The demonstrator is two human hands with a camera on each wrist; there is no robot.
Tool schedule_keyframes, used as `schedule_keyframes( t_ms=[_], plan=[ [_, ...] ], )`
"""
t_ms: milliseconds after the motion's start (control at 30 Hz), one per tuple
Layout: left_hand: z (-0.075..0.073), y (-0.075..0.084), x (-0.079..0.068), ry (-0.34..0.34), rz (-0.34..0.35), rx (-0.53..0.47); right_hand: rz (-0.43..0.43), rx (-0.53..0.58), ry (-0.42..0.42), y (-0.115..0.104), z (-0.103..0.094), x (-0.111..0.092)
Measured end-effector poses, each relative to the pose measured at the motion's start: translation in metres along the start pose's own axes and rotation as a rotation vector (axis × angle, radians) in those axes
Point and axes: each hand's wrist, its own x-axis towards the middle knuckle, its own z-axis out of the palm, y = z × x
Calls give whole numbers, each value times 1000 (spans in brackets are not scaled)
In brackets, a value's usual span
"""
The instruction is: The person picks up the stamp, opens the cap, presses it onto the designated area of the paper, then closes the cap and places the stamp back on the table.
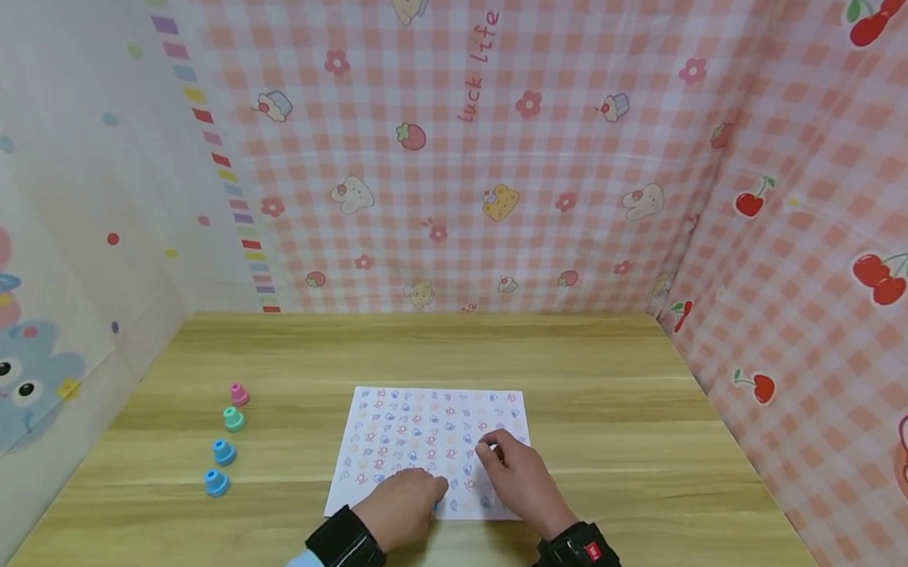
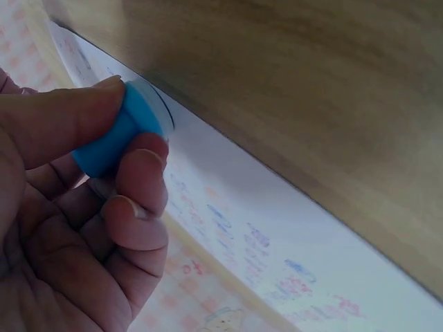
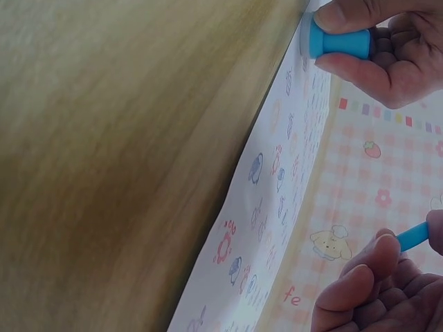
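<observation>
A sheet of white paper (image 1: pixel 368 403) printed with rows of small red, blue and orange pictures lies on the table. Over its near edge, my left hand (image 1: pixel 405 504) pinches a blue stamp (image 2: pixel 114 135) between thumb and fingers. The stamp's pale round face is against the paper. My right hand (image 1: pixel 522 477) is over the right part of the sheet. Between its thumb and fingertips it pinches a thin blue piece (image 3: pixel 413 237), seen edge-on and mostly covered by the fingers.
Left of the paper, a pink stamp (image 1: pixel 239 394), a green stamp (image 1: pixel 233 420) and two blue stamps, one farther back (image 1: pixel 224 452) and one nearer (image 1: pixel 216 483), stand in a line on the wooden table (image 1: pixel 617 445). A checked cloth (image 1: pixel 450 175) hangs behind.
</observation>
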Motion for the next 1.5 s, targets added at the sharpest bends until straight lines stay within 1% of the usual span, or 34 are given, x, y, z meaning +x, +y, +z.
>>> schedule_keyframes(
  t_ms=[233, 400, 467, 600, 667, 733, 833, 967, 1133, 1300, 1500],
  plan=[
    [1, 1, -2, -2, 2, 31, 10, 17, -6, 1, 0, -2],
    [-2, -2, -2, 27, 25, 41, 2, 17, -7, 1, -1, -3],
    [-5, -4, -2, 48, 39, 11, 1, 18, -9, 0, -1, -3],
    [-18, -11, 0, 82, 33, -106, 8, 31, -6, 0, -1, -2],
    [-27, -14, 1, 89, 15, -164, 4, 36, -2, 0, -2, -1],
    [-34, -16, 1, 109, 2, -200, 0, 42, 2, 1, -2, -1],
    [-41, -19, 2, 149, -18, -252, -11, 48, 3, 2, -3, -1],
    [-43, -22, 4, 207, -37, -308, -3, 50, 7, 3, -3, -1],
    [-44, -26, 7, 243, -52, -356, 19, 64, 19, 1, -4, -1],
    [-43, -27, 10, 292, -52, -374, 39, 138, 12, 0, -4, 0],
    [-38, -27, 12, 350, -38, -437, 65, 247, -6, 0, -4, 0]
  ],
)
